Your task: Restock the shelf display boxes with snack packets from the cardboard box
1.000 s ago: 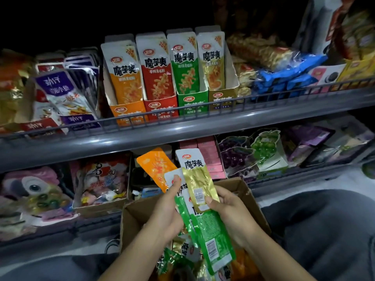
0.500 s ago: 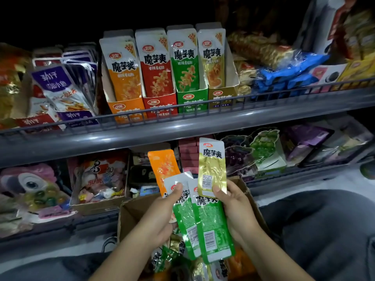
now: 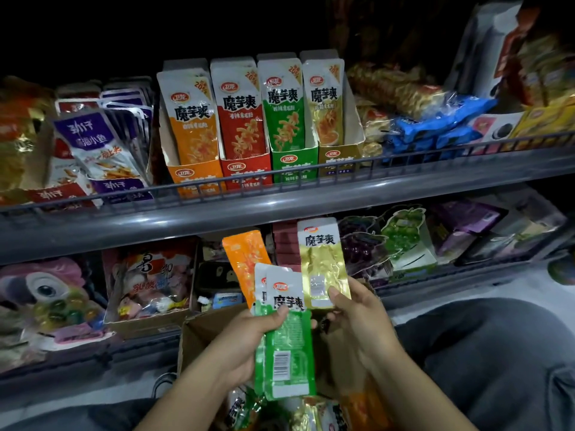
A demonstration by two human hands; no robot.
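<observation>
the left hand (image 3: 249,337) is gripping green packets (image 3: 287,346) with an orange packet (image 3: 247,262) half hidden behind; the right hand (image 3: 357,309) is pinching a gold packet (image 3: 322,262) above the cardboard box (image 3: 199,334), whose contents are lying blurred and cut off

At lower centre of the frame your left hand (image 3: 249,340) grips two green packets (image 3: 287,346), stacked upright, with an orange packet (image 3: 245,262) fanned out behind them. Just right, your right hand (image 3: 357,309) pinches a gold packet (image 3: 322,262), upright. Below sits the open cardboard box (image 3: 199,334) with more packets. At upper centre, four display boxes (image 3: 264,169) stand in a row: orange, red, green, gold.
</observation>
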